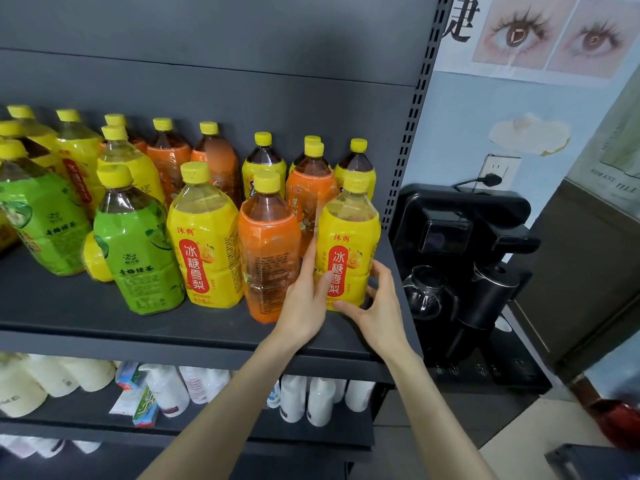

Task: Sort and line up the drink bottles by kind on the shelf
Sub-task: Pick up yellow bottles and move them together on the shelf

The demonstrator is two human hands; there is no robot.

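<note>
Dark shelf point(104, 306), right front corner: both hands clasp an upright yellow-label bottle point(349, 237).
Yellow-capped bottles point(204, 233) with yellow, orange and green labels crowd the shelf in loose rows. The held one stands just beside an orange-label bottle point(268, 244). The left hand point(304, 303) slips its fingers between the two, thumb on the label. The right hand point(381, 306) curls round the other side, thumb near the base. Back-row labels are mostly hidden, and the leftmost bottles are cut off.
</note>
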